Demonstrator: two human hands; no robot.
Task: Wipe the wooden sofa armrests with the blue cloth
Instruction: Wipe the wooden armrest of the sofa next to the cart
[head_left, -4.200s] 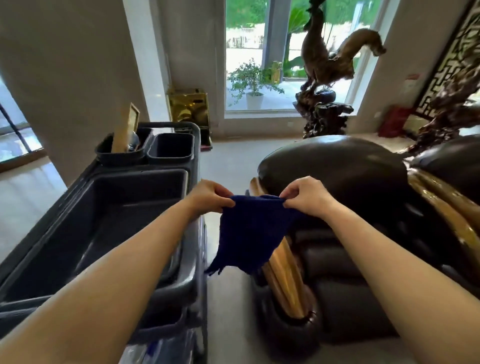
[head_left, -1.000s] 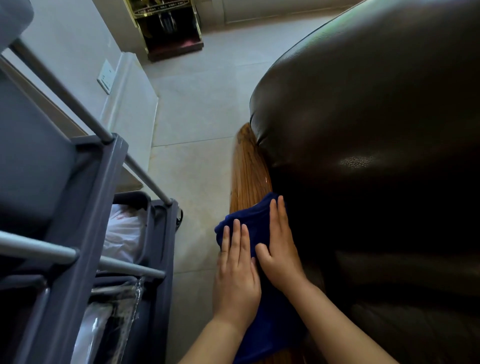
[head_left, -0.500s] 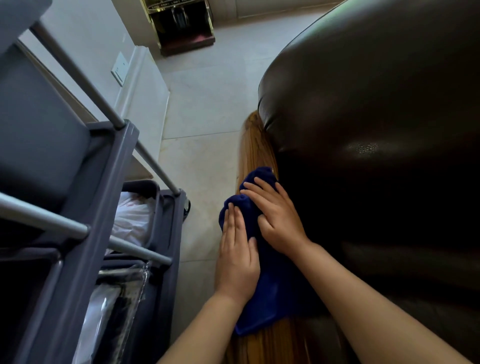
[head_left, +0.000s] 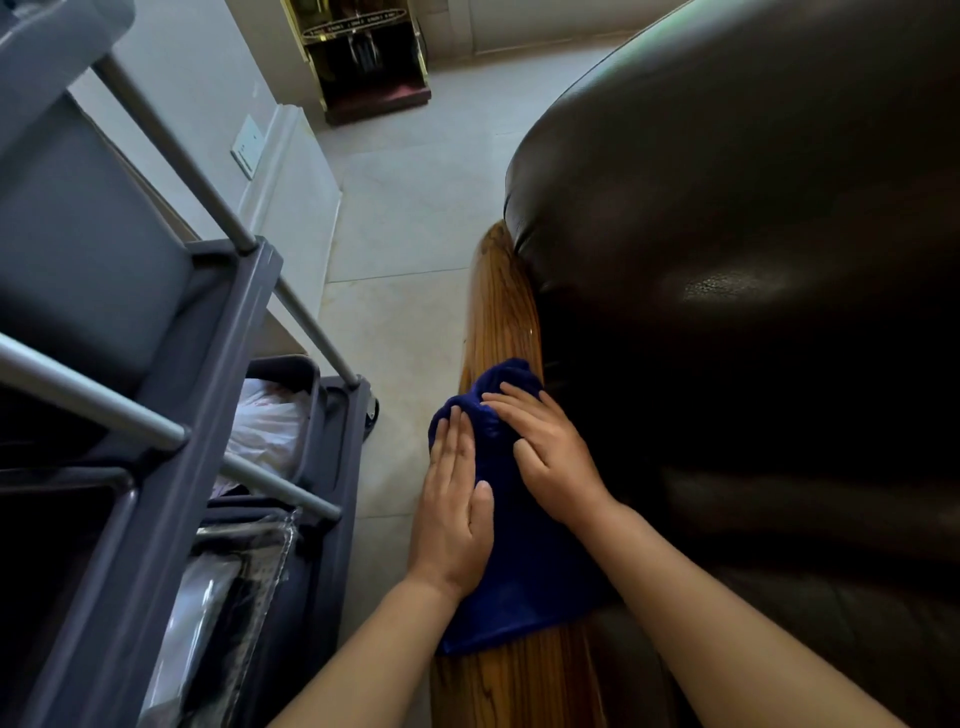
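The blue cloth (head_left: 524, 582) lies draped over the wooden sofa armrest (head_left: 501, 306), a long rail of orange-brown grained wood running away from me beside the dark leather sofa (head_left: 753, 260). My left hand (head_left: 454, 514) presses flat on the cloth's left side, fingers together. My right hand (head_left: 545, 452) rests on the cloth's far bunched end, fingers spread and curled over it. Bare wood shows beyond the cloth and below it near me (head_left: 519, 686).
A grey cleaning cart (head_left: 171, 395) with metal rails stands close on the left, holding white bags on its lower shelf. Pale tiled floor (head_left: 410, 239) runs between cart and sofa. A gold-framed stand (head_left: 363, 57) sits by the far wall.
Both hands have pushed the cloth forward along the armrest, bunching its far end. More bare wood now shows behind the cloth, near me.
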